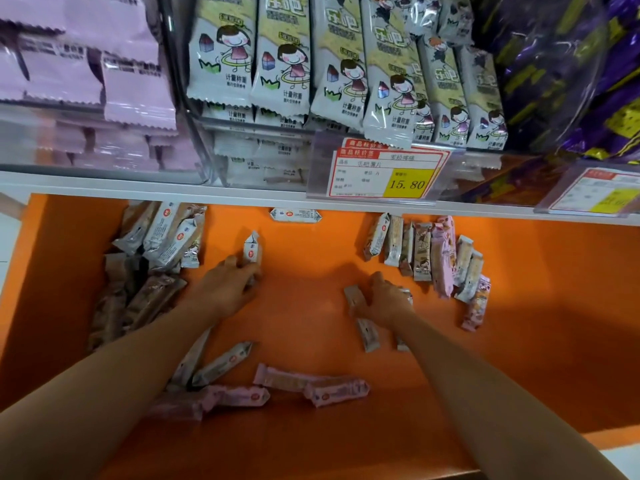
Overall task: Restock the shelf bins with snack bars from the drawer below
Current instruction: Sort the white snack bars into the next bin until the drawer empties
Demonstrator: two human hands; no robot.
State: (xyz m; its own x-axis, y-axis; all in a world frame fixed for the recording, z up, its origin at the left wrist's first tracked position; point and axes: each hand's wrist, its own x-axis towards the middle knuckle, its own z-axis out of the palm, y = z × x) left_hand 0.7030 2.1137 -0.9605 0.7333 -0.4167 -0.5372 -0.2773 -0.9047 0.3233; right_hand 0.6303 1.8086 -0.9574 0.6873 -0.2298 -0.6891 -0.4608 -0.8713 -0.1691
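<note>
Below the shelf lies an open orange drawer (304, 258) with snack bars scattered in it. My left hand (227, 284) is closed around a white bar (252, 249) that stands up out of its fingers in the middle of the drawer. My right hand (386, 299) presses down over several brown bars (355, 296) lying on the drawer floor, fingers curled on them. Above, clear shelf bins hold pink packs (131, 88) on the left and grey cartoon-print packs (287, 64) in the middle.
A heap of white and brown bars (162, 237) fills the drawer's left side. A row of mixed bars (436, 254) stands at the right. Pink bars (311, 386) lie near the front. A price tag (384, 174) hangs on the shelf edge; purple bags (568, 74) fill the right bin.
</note>
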